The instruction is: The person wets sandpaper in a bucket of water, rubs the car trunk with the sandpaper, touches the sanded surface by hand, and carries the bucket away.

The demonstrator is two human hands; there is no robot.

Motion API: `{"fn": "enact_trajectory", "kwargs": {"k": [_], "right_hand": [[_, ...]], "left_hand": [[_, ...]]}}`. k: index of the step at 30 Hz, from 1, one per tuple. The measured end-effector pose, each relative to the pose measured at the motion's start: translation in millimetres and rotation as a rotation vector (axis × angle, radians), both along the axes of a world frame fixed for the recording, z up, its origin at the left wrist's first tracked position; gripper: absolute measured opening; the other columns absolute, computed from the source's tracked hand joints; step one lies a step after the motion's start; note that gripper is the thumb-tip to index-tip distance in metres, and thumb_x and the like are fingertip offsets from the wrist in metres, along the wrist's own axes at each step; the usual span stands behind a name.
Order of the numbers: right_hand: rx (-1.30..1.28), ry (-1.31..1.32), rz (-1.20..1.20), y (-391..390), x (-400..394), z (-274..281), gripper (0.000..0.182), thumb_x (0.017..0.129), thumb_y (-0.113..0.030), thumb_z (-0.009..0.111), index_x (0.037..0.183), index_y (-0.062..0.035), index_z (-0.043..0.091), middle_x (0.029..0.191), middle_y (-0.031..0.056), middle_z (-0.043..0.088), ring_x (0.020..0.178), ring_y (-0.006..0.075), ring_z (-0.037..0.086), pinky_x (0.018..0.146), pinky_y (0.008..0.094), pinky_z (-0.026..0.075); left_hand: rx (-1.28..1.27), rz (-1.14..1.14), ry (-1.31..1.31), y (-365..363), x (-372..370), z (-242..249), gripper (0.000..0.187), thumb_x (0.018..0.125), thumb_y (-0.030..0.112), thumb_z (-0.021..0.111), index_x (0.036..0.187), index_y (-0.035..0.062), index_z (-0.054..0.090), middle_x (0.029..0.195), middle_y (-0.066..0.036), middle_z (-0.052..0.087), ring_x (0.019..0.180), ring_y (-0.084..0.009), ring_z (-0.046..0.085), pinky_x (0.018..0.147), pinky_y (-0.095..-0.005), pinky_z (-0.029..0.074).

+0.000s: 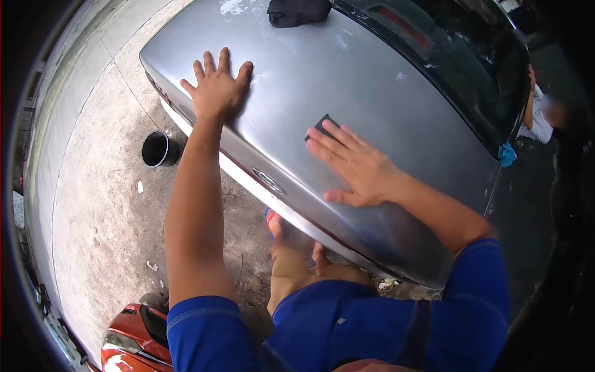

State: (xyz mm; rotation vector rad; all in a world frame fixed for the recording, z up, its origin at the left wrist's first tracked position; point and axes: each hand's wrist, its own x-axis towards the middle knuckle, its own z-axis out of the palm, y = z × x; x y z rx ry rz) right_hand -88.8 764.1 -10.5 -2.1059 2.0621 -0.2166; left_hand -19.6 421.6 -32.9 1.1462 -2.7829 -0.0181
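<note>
My left hand (217, 87) rests flat on the silver-grey trunk lid (285, 87) of a car, fingers spread, close to its rear edge. Under the fingertips of my right hand (356, 161) lies a small dark sheet of sandpaper (323, 124), held flat against the lid. The fingers of that hand are stretched out and the thumb stands apart. Around the sheet the paint looks dull, with a few pale patches. A folded black cloth (299, 12) sits farther off on the lid, near the rear window.
A black bucket (159, 149) stands on the concrete behind the car. An orange-red vehicle (133, 341) is at the lower left. A blue cloth (507, 155) hangs at the window's corner. Another person (539, 118) is at the car's far right side.
</note>
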Motion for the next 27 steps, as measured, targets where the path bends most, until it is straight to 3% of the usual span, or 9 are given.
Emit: {"fn": "enact_trajectory", "kwargs": {"k": [4,7,9,12,15,17,19,22,27], "right_hand": [[-0.184,0.060,-0.597,-60.6,-182.5,-51.8,0.096,0.107,-0.073,0.039,0.168,0.0004,0.029,0.177,0.0197,0.026,0.164,0.0422,0.022,0.134,0.0517,0.017],[-0.123,0.159,-0.437,-20.6,-66.5,-30.3,0.095,0.107,-0.073,0.040,0.167,0.0005,0.032,0.177,0.0195,0.027,0.164,0.0427,0.022,0.134,0.0513,0.017],[-0.040,0.012,-0.231,37.4,27.3,-2.8,0.095,0.107,-0.072,0.040,0.167,0.0008,0.033,0.177,0.0192,0.027,0.164,0.0428,0.022,0.134,0.0505,0.018],[0.025,0.004,-0.198,66.5,-10.2,-1.9,0.098,0.105,-0.075,0.042,0.167,0.0004,0.032,0.176,0.0191,0.028,0.164,0.0424,0.022,0.134,0.0514,0.018],[-0.116,0.105,-0.546,64.7,-115.8,-36.5,0.102,0.102,-0.078,0.045,0.168,-0.0005,0.032,0.176,0.0193,0.029,0.163,0.0425,0.023,0.133,0.0533,0.019],[-0.151,0.144,-0.627,61.9,-102.4,-47.1,0.100,0.102,-0.076,0.047,0.168,-0.0015,0.032,0.176,0.0193,0.028,0.164,0.0424,0.023,0.133,0.0536,0.019],[-0.050,-0.008,-0.454,85.0,20.9,-9.1,0.094,0.106,-0.072,0.044,0.167,-0.0013,0.032,0.177,0.0191,0.027,0.164,0.0413,0.022,0.134,0.0526,0.017],[0.072,-0.079,-0.264,120.4,36.0,1.4,0.094,0.106,-0.072,0.041,0.167,-0.0007,0.032,0.177,0.0190,0.025,0.164,0.0420,0.020,0.134,0.0529,0.016],[-0.123,0.020,-0.779,91.0,-127.3,-40.3,0.100,0.104,-0.077,0.039,0.168,0.0000,0.030,0.177,0.0199,0.024,0.165,0.0451,0.016,0.134,0.0543,0.016]], "left_hand": [[0.007,0.018,-0.015,0.3,-0.5,2.8,0.084,0.104,0.075,0.035,0.171,0.0236,0.033,0.178,-0.016,0.026,0.166,-0.0401,0.019,0.129,-0.0716,0.008],[0.024,0.013,-0.036,1.3,-2.3,5.2,0.085,0.105,0.074,0.034,0.172,0.0224,0.032,0.179,-0.017,0.024,0.166,-0.0408,0.018,0.129,-0.0720,0.008],[0.007,0.006,-0.030,0.2,-1.8,2.2,0.086,0.105,0.075,0.033,0.172,0.0214,0.032,0.179,-0.018,0.024,0.166,-0.0415,0.017,0.129,-0.0722,0.008],[0.002,0.010,-0.029,-1.7,-2.9,1.0,0.087,0.104,0.076,0.034,0.172,0.0212,0.032,0.178,-0.018,0.025,0.166,-0.0419,0.019,0.128,-0.0729,0.008],[0.000,0.004,-0.036,-2.1,-2.2,0.3,0.086,0.104,0.075,0.034,0.172,0.0224,0.033,0.179,-0.018,0.024,0.165,-0.0421,0.019,0.128,-0.0731,0.008],[0.010,0.010,-0.029,1.8,-3.1,4.4,0.085,0.104,0.075,0.035,0.171,0.0224,0.033,0.179,-0.018,0.024,0.166,-0.0420,0.019,0.128,-0.0727,0.008],[0.002,0.020,-0.045,1.9,-6.1,6.1,0.085,0.104,0.074,0.035,0.172,0.0229,0.031,0.179,-0.017,0.024,0.166,-0.0411,0.018,0.128,-0.0723,0.008],[-0.004,0.023,-0.052,1.1,-4.3,3.0,0.085,0.104,0.073,0.036,0.173,0.0238,0.030,0.179,-0.017,0.023,0.166,-0.0400,0.018,0.129,-0.0723,0.008],[0.002,0.024,-0.042,0.7,-2.0,2.7,0.084,0.104,0.073,0.037,0.172,0.0239,0.031,0.179,-0.017,0.024,0.166,-0.0405,0.018,0.128,-0.0728,0.008]]}}
